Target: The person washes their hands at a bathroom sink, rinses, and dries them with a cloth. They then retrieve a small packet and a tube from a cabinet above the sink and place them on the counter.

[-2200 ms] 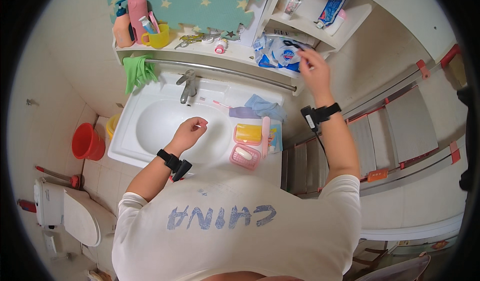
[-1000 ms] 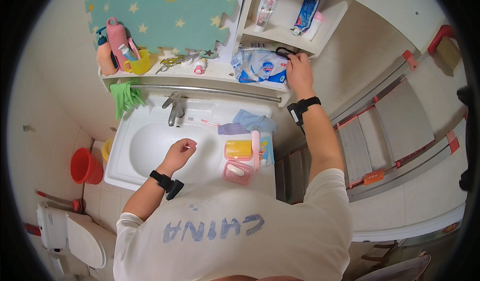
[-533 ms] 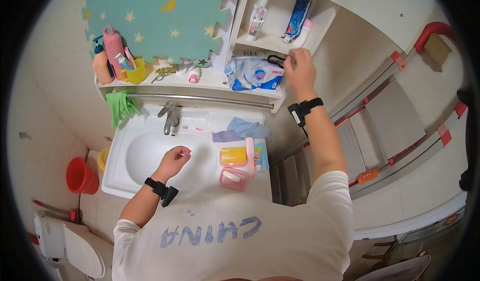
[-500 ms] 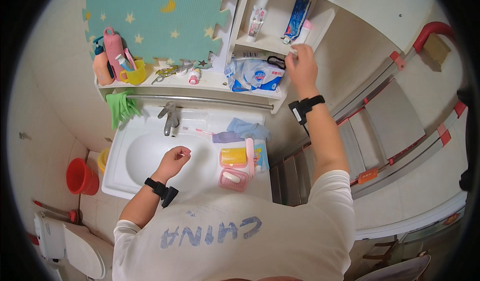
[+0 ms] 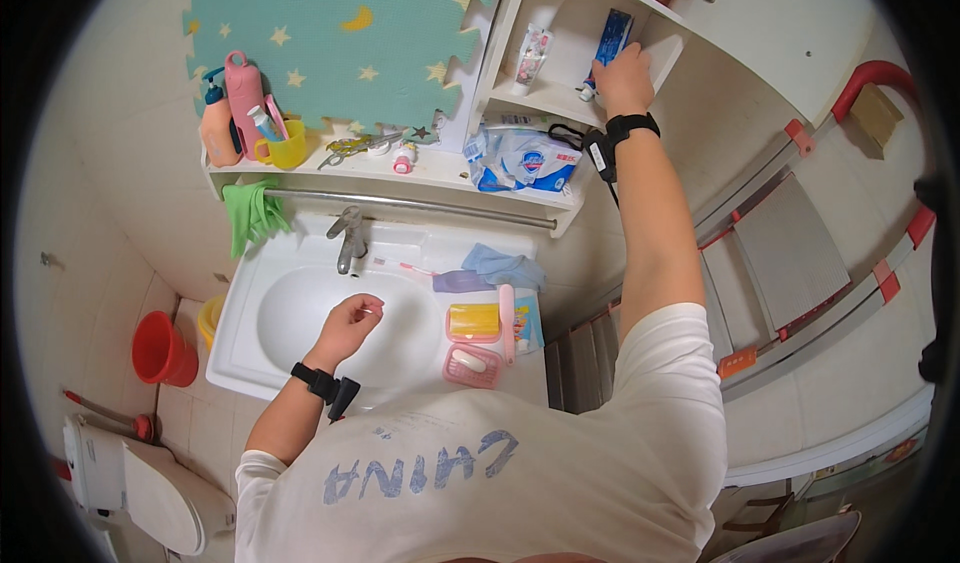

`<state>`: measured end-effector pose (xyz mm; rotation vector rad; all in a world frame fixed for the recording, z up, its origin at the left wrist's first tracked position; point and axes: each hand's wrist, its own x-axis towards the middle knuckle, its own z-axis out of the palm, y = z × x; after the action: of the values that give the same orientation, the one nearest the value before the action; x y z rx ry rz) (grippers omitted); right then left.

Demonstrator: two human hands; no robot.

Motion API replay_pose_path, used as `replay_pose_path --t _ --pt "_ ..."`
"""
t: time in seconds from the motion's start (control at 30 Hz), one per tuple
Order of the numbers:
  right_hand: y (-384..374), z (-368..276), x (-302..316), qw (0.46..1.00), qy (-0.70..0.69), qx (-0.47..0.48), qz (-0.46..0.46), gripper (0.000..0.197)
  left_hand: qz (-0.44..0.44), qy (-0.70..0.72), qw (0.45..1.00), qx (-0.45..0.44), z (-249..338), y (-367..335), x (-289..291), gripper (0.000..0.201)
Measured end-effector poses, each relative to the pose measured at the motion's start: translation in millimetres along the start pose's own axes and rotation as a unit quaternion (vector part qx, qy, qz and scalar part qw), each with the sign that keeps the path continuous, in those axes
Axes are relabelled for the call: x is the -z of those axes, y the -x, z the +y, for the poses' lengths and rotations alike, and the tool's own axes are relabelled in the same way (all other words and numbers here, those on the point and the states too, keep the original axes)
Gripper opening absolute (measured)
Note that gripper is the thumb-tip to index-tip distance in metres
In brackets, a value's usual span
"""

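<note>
My right hand (image 5: 626, 83) reaches into the upper shelf compartment (image 5: 560, 88). Its fingers close around the lower part of a blue toothpaste tube (image 5: 613, 31), whose top end and cap stay visible. The slim white container with a pink top that stood beside the tube is hidden behind the hand. To the left in the same compartment stands a white patterned tube (image 5: 532, 58). Above the white sink basin (image 5: 300, 338), my left hand (image 5: 347, 325) hovers with fingers loosely curled, a gap between thumb and fingertips and nothing seen in it.
Wipes packs (image 5: 525, 160) lie below the compartment. Right of the basin are a pink soap dish (image 5: 470, 366), a yellow item (image 5: 474, 320), a toothbrush (image 5: 405, 267) and cloths (image 5: 503, 263). A faucet (image 5: 349, 241) and metal rail (image 5: 420, 206) cross behind. A ladder (image 5: 790, 253) leans at right.
My right hand has moved from below the compartment up onto the toothpaste tube, covering the pink-topped container. The left hand stays over the basin. The whole view has shifted slightly.
</note>
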<state>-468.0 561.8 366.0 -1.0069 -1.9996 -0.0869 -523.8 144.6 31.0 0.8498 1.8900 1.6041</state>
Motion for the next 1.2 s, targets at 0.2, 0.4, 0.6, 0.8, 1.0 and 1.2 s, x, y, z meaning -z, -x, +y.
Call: replay_pose_path --t 0.2,0.4,0.6,0.8,1.0,1.2 --pt "-3 -1 -4 0.997 0.074 0.034 0.001 0.048 0.000 0.026 1.000 0.007 -6 0 2 0.019" --pt "2 0 10 0.998 0.023 0.047 -0.024 0.044 -0.009 0.019 1.000 -0.004 -2 -5 -2 0.019" --pt "56 39 54 0.975 -0.192 0.108 0.010 0.045 -0.027 0.010 0.999 -0.019 -2 -10 -5 0.017" --pt "164 99 80 0.953 -0.281 0.081 -0.074 0.037 -0.097 -0.003 0.995 -0.022 -7 -19 -13 0.016" --pt "297 149 51 0.946 -0.252 0.007 -0.204 0.041 -0.152 0.001 0.988 -0.019 -12 -21 -33 0.018" --pt "380 177 25 0.927 -0.236 -0.093 -0.275 0.044 -0.195 -0.030 0.980 -0.024 -16 -18 -39 0.018"
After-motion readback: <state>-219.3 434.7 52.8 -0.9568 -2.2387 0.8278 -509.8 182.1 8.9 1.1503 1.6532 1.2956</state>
